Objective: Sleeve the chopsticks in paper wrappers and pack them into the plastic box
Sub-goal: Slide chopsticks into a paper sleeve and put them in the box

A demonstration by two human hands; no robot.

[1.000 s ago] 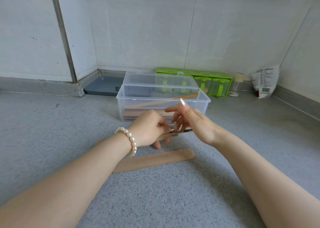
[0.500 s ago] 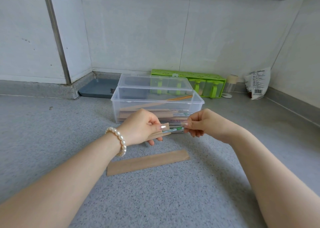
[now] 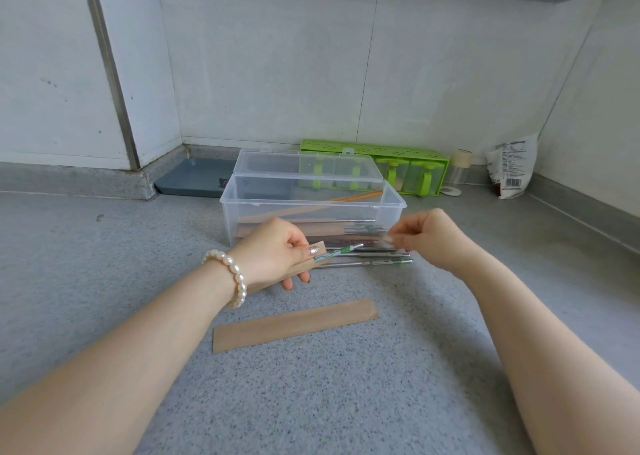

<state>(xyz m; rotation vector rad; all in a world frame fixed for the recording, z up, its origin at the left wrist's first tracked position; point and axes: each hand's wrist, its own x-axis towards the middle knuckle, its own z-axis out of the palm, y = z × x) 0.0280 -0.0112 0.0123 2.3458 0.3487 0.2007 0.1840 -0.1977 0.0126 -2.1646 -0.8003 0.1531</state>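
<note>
Left hand (image 3: 273, 252): thumb and curled fingers pinch a flat brown paper wrapper (image 3: 298, 270), from whose open end a slim metal chopstick with a green-patterned top (image 3: 341, 249) protrudes. Right hand (image 3: 427, 238), motion-blurred: fingers curled at the far end of the chopstick; whether they grip it cannot be told. Beneath lie loose steel chopsticks (image 3: 374, 259) on the speckled grey countertop (image 3: 329, 385), just in front of the clear plastic box (image 3: 311, 209), lid open, which holds sleeved pairs. A second wrapper (image 3: 294, 325) lies flat, nearer the viewer. A pearl bracelet (image 3: 230, 274) circles the left wrist.
</note>
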